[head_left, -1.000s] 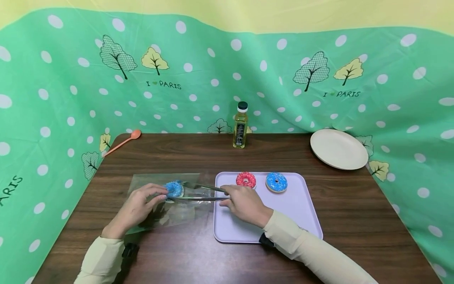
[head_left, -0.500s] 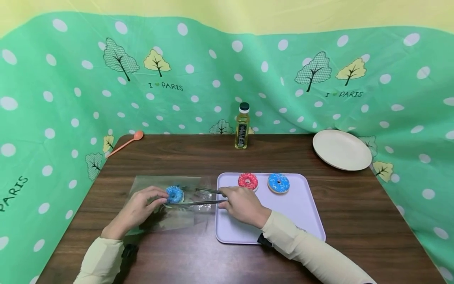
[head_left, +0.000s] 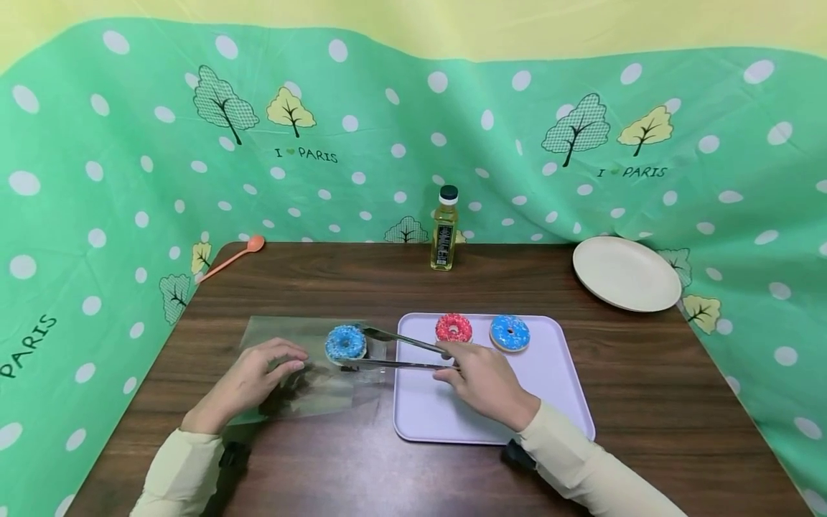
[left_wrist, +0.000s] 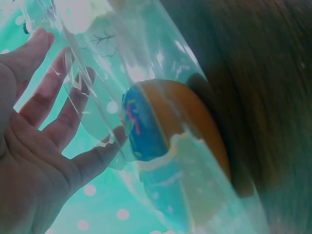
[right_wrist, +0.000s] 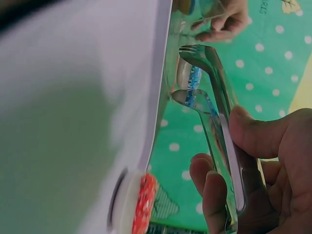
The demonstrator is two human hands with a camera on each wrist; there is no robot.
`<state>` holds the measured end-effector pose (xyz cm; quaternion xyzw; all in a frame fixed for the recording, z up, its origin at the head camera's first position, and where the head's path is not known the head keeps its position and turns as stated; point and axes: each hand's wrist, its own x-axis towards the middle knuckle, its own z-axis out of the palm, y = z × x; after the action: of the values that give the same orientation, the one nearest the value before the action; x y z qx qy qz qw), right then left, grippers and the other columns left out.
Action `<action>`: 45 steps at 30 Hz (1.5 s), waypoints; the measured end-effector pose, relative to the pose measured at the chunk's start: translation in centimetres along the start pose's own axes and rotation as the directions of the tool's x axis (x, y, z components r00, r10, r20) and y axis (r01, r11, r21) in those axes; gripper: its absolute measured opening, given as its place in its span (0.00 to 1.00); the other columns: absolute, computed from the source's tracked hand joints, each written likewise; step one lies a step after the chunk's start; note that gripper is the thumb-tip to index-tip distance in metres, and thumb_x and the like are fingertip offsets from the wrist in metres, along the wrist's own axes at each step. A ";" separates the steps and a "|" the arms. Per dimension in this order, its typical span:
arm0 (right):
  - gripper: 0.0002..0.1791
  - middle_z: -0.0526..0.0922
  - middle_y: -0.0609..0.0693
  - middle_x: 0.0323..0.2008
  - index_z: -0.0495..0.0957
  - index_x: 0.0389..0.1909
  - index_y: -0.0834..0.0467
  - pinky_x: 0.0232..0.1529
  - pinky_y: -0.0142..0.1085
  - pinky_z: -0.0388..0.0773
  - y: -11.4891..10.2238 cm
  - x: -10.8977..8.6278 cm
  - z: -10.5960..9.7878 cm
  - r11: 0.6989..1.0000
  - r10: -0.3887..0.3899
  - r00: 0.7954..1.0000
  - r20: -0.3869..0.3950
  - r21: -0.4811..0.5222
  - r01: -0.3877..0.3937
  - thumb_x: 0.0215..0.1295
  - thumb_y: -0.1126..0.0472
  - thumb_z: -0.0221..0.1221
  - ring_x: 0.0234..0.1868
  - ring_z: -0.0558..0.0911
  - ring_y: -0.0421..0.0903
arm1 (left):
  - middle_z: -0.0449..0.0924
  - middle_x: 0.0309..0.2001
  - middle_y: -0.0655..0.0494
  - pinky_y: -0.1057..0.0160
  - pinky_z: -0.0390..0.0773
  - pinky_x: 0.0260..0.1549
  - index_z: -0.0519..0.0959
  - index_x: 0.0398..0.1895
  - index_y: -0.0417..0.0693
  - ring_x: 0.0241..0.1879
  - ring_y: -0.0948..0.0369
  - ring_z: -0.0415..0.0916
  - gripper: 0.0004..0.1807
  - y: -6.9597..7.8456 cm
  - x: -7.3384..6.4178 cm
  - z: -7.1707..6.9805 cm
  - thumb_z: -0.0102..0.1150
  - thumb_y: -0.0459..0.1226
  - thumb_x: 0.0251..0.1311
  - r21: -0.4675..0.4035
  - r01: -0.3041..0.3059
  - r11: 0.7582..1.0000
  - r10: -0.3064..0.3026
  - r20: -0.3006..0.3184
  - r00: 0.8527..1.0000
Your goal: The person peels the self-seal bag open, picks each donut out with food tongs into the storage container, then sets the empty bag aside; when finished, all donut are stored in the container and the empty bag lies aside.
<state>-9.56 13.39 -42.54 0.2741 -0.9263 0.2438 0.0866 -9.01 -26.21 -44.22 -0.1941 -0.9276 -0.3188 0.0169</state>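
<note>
My right hand (head_left: 487, 380) grips metal tongs (head_left: 413, 365), thumb on one side and fingers on the other. The tong tips, one slotted, sit on either side of a blue-iced doughnut (head_left: 345, 343) with white specks, seen edge-on between them in the right wrist view. To its left, my left hand (head_left: 258, 377) lies at a clear plastic bag (head_left: 323, 409); the left wrist view shows its fingers spread at the plastic. Inside that bag is another blue-iced doughnut (left_wrist: 141, 124) with coloured sprinkles and a brown base, which the head view does not show clearly.
A pale lilac tray (head_left: 491, 424) at the right bears a red doughnut (head_left: 454, 328) and a blue doughnut (head_left: 510, 333). Behind stand an oil bottle (head_left: 444, 230) and a white plate (head_left: 627, 274). An orange spoon (head_left: 232, 257) lies at the back left.
The blue doughnut has come away rightward from my left fingers, between the tongs. The tongs spread and came back around it, and my right hand moved right. My left hand stayed nearly still.
</note>
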 end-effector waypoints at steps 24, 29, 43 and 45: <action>0.23 0.85 0.45 0.34 0.85 0.51 0.58 0.27 0.34 0.75 2.5 -6.6 -4.0 0.987 0.133 0.985 -0.107 -0.075 -0.141 0.53 0.58 0.76 0.28 0.76 0.35 | 0.82 0.49 0.63 0.51 0.80 0.48 0.87 0.48 0.50 0.52 0.57 0.80 0.10 0.0 0.2 0.1 0.61 0.40 0.70 -0.020 0.017 1.000 -0.018 -0.004 1.000; 0.24 0.86 0.45 0.34 0.85 0.51 0.57 0.25 0.35 0.75 3.0 -7.7 -4.8 0.985 0.131 0.985 -0.115 -0.098 -0.143 0.52 0.58 0.77 0.28 0.78 0.34 | 0.82 0.49 0.63 0.51 0.80 0.48 0.87 0.48 0.50 0.52 0.58 0.80 0.10 -0.1 0.2 0.1 0.61 0.40 0.70 -0.027 0.016 1.000 -0.016 -0.004 1.000; 0.22 0.82 0.35 0.32 0.85 0.51 0.52 0.22 0.32 0.71 6.3 -10.8 -7.6 0.981 0.158 0.985 -0.068 -0.103 -0.165 0.53 0.56 0.76 0.27 0.74 0.29 | 0.82 0.48 0.64 0.50 0.80 0.49 0.87 0.47 0.49 0.51 0.58 0.80 0.09 0.0 0.2 0.2 0.62 0.39 0.69 -0.020 0.004 1.000 -0.004 -0.014 1.000; 0.21 0.80 0.32 0.31 0.85 0.51 0.52 0.23 0.31 0.69 6.9 -11.1 -8.1 0.980 0.176 0.984 -0.031 -0.093 -0.178 0.55 0.56 0.75 0.26 0.71 0.28 | 0.82 0.47 0.64 0.50 0.80 0.48 0.87 0.47 0.49 0.51 0.59 0.80 0.09 0.0 0.2 0.2 0.63 0.38 0.69 -0.017 -0.004 1.000 0.004 -0.019 1.000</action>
<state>-3.85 27.69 -41.56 0.1834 -0.9565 0.2091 0.0882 -9.18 -26.03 -44.38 -0.1932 -0.9241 -0.3287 0.0247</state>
